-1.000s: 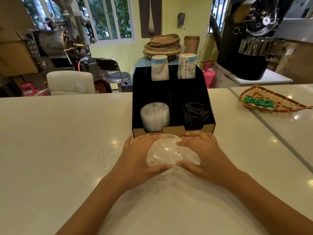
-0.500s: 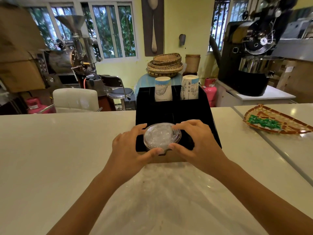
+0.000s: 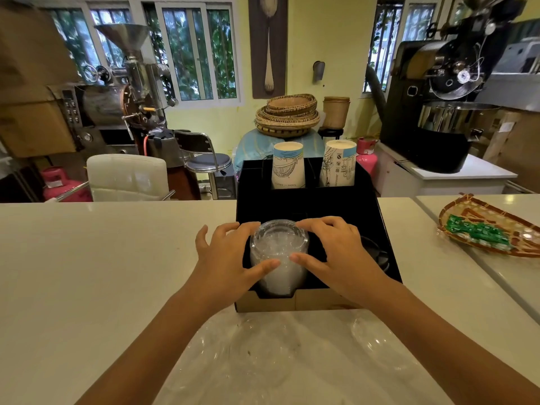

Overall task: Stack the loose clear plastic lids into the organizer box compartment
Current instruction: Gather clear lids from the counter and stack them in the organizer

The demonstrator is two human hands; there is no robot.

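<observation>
Pinching lids (image 3: 279,244) between fingers (image 3: 264,266) (both hands).

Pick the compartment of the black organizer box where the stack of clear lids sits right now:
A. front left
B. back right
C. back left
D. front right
A. The stack of clear lids stands in the front left compartment of the organizer box, with the left hand and right hand on either side of it; the black lids fill the front right, and paper cups stand in the back.
</observation>
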